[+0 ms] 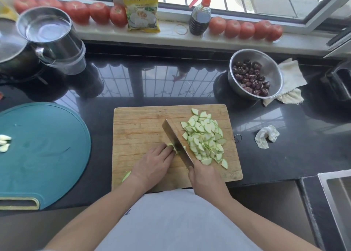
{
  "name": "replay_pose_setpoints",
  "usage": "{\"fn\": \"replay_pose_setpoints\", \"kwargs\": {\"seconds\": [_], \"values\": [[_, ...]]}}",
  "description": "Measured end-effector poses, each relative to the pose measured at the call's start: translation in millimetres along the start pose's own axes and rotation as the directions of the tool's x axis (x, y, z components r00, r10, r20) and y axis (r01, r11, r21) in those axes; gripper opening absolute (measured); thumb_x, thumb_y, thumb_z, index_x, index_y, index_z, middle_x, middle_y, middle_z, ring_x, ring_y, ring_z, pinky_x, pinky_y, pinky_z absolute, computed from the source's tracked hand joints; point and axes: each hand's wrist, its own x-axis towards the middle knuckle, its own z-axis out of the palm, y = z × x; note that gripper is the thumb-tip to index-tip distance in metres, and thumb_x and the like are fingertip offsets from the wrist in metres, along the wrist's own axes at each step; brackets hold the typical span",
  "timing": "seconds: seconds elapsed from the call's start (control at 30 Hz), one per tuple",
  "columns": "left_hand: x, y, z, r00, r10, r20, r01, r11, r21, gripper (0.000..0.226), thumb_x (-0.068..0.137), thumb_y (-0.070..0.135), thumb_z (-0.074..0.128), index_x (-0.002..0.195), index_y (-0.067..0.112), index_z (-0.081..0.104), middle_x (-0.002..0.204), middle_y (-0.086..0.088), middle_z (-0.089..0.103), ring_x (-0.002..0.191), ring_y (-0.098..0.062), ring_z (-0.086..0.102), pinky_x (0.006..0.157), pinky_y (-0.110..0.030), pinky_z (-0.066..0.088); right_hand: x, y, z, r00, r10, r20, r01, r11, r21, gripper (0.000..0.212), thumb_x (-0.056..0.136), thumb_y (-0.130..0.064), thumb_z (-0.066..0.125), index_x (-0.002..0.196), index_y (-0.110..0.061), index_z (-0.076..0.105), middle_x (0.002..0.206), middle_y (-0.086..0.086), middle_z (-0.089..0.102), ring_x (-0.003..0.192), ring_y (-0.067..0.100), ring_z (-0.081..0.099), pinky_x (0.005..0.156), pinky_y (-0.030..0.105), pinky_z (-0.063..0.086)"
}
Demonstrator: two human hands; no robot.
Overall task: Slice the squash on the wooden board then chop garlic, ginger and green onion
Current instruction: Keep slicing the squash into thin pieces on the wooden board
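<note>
Fingers [167, 152] of the left hand [153, 164] are curled down over the uncut squash piece [170, 146], which is pressed against the wooden board [136, 129]; only a small green end of that piece is seen past the fingertips, and a pale green sliver [126, 175] shows beside the wrist. Right-hand [204, 178] fingers are wrapped around the handle of the cleaver [176, 140], the handle itself being hidden inside the grip. The blade is set edge-down on the board, just beside the left fingertips and against the squash end. To the right of the blade, a heap of squash slices [205, 136] is spread over the right half of the board.

The board is laid on a dark glossy counter [152, 83]. To its left, a round teal cutting board [43, 152] is placed, with peeled garlic cloves [4, 142] seen at its left edge. Behind the wooden board on the right, a steel bowl [273, 68] filled with dark red dates [250, 77] is set on a cloth [293, 75]. A crumpled tissue [266, 135] is left near the board's right edge. Along the windowsill, a row of tomatoes [98, 12] is lined up, broken by a yellow packet [141, 7] and a spray bottle [200, 13] of dark liquid. At the far left, a steel pot [49, 32] is seen
</note>
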Motion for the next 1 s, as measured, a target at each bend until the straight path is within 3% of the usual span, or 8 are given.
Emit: {"fn": "replay_pose_setpoints", "kwargs": {"seconds": [0.13, 0.37, 0.47, 0.57, 0.63, 0.83, 1.0], "values": [[-2, 0, 3, 1.000, 0.002, 0.008, -0.002, 1.000, -0.007, 0.037, 0.093, 0.000, 0.043, 0.122, 0.000, 0.065, 0.121, -0.016, 0.064, 0.110, -0.034, 0.060, 0.093, -0.043, 0.054, -8, 5, 0, 0.999, -0.022, 0.041, 0.025, 0.997, -0.068, 0.014, 0.098, -0.023, 0.043, 0.085, -0.018, 0.041, 0.065, 0.004, 0.047, 0.063, 0.029, 0.054, 0.053, 0.036, 0.037], [-1, 0, 2, 1.000, 0.001, -0.004, -0.001, 1.000, -0.017, 0.037, 0.094, -0.001, 0.043, 0.124, 0.000, 0.065, 0.122, -0.015, 0.064, 0.108, -0.033, 0.061, 0.092, -0.043, 0.054, -1, 4, 12, 0.999, 0.007, 0.034, -0.001, 0.987, -0.160, 0.016, 0.095, -0.018, 0.045, 0.081, -0.016, 0.038, 0.061, 0.005, 0.049, 0.060, 0.031, 0.060, 0.049, 0.032, 0.034], [1, 1, 0, 1.000, 0.003, -0.003, -0.003, 1.000, -0.012, 0.034, 0.096, 0.001, 0.045, 0.123, 0.002, 0.066, 0.123, -0.014, 0.064, 0.108, -0.032, 0.062, 0.092, -0.041, 0.053, 16, -6, 17, 0.999, 0.051, 0.018, -0.048, 0.993, -0.109, 0.013, 0.098, -0.022, 0.040, 0.089, -0.014, 0.047, 0.074, 0.010, 0.063, 0.072, 0.035, 0.063, 0.056, 0.035, 0.040], [1, 2, -4, 1.000, 0.001, -0.002, -0.001, 1.000, -0.016, 0.032, 0.095, 0.001, 0.048, 0.121, 0.002, 0.066, 0.118, -0.014, 0.065, 0.106, -0.031, 0.062, 0.091, -0.040, 0.053, 23, -11, 12, 0.998, 0.055, -0.013, -0.055, 0.998, 0.005, 0.017, 0.099, -0.024, 0.043, 0.084, -0.017, 0.042, 0.068, 0.006, 0.055, 0.070, 0.034, 0.061, 0.055, 0.034, 0.035], [1, 1, -6, 1.000, 0.005, -0.014, -0.005, 1.000, -0.012, 0.032, 0.093, -0.001, 0.047, 0.116, 0.000, 0.068, 0.114, -0.014, 0.067, 0.103, -0.032, 0.064, 0.088, -0.042, 0.056, 16, -9, 7, 0.999, 0.031, -0.037, -0.033, 0.999, -0.039, 0.021, 0.099, -0.026, 0.045, 0.081, -0.018, 0.040, 0.063, 0.002, 0.049, 0.067, 0.033, 0.062, 0.054, 0.033, 0.033], [2, 2, -7, 1.000, 0.013, -0.023, -0.013, 1.000, 0.000, 0.036, 0.090, -0.001, 0.044, 0.113, 0.000, 0.071, 0.114, -0.015, 0.069, 0.102, -0.033, 0.067, 0.087, -0.043, 0.058, -5, 2, -1, 1.000, -0.018, 0.016, 0.019, 0.997, -0.075, 0.015, 0.097, -0.024, 0.046, 0.105, -0.015, 0.055, 0.072, 0.010, 0.061, 0.068, 0.031, 0.060, 0.057, 0.038, 0.044], [2, 1, -3, 1.000, 0.011, -0.020, -0.012, 1.000, -0.012, 0.036, 0.090, -0.002, 0.044, 0.116, 0.000, 0.069, 0.114, -0.014, 0.068, 0.101, -0.033, 0.065, 0.088, -0.043, 0.057, -6, 4, 3, 0.999, -0.015, 0.028, 0.020, 0.987, -0.159, 0.011, 0.093, -0.020, 0.049, 0.083, -0.015, 0.047, 0.062, 0.004, 0.048, 0.058, 0.029, 0.056, 0.048, 0.033, 0.039]]}}
